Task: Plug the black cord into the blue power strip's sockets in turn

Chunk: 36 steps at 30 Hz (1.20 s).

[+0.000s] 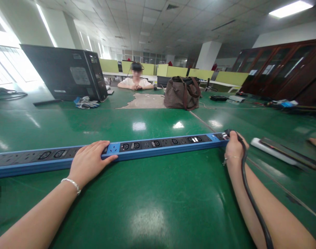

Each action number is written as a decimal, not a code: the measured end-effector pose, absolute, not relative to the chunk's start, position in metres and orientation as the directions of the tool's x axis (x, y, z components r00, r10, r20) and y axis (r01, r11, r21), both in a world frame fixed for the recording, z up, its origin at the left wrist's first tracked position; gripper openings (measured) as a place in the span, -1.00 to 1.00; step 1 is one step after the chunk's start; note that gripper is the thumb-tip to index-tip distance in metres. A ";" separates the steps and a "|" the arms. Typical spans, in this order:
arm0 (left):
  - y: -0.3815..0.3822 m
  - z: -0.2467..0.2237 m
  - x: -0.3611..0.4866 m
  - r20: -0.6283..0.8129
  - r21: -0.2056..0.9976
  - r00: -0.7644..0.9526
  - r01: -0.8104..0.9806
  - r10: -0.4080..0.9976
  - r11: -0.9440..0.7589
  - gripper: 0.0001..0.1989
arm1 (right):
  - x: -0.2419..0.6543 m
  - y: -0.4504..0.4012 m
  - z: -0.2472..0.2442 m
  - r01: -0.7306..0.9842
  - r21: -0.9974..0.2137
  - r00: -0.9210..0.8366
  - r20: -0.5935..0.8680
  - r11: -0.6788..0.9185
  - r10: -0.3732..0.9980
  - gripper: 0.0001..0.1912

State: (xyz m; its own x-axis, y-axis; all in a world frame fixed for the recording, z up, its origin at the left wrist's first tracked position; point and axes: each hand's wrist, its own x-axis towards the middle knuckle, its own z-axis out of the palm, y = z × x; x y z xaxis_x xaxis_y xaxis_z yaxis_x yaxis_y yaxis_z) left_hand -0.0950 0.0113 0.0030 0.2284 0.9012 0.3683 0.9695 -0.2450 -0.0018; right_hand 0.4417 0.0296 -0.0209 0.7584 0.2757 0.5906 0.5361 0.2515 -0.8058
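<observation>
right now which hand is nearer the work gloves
Left: the left hand, on the blue power strip, is in front of the work gloves; the right hand, at the strip's right end, is farther away.

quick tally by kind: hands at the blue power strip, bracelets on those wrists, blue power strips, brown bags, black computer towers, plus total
Hands: 2 (left hand, right hand)
Bracelets: 2 (left bracelet, right bracelet)
Blue power strip: 1
Brown bag: 1
Black computer tower: 1
Total: 7
</observation>
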 end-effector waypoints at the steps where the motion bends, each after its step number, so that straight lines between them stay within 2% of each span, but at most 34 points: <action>1: 0.011 0.003 -0.095 0.370 -0.008 0.229 0.970 0.901 -0.244 -0.35 | 0.439 0.029 -0.019 0.540 -0.803 0.771 0.592 0.250 0.234 -0.52; 3: 0.011 0.003 -0.095 0.371 -0.020 0.233 0.970 0.899 -0.243 -0.35 | 0.433 0.027 -0.015 0.557 -0.798 0.773 0.599 0.229 0.208 -0.56; 9: 0.012 0.002 -0.095 0.364 -0.016 0.233 0.970 0.902 -0.244 -0.34 | 0.413 0.024 -0.008 0.714 -0.696 0.593 0.660 0.077 0.462 -0.61; 14: 0.012 0.002 -0.096 0.370 0.025 0.223 0.968 0.902 -0.249 -0.34 | 0.402 0.022 -0.006 0.775 -0.631 0.501 0.611 -0.005 0.613 -0.61; 31: 0.012 0.002 -0.096 0.354 -0.012 0.223 0.972 0.908 -0.234 -0.36 | 0.403 0.021 -0.006 0.846 -0.529 0.442 0.625 -0.067 0.643 -0.60; 36: 0.013 0.001 -0.097 0.361 -0.001 0.223 0.971 0.905 -0.239 -0.35 | 0.402 0.020 -0.007 0.879 -0.475 0.366 0.604 -0.049 0.708 -0.60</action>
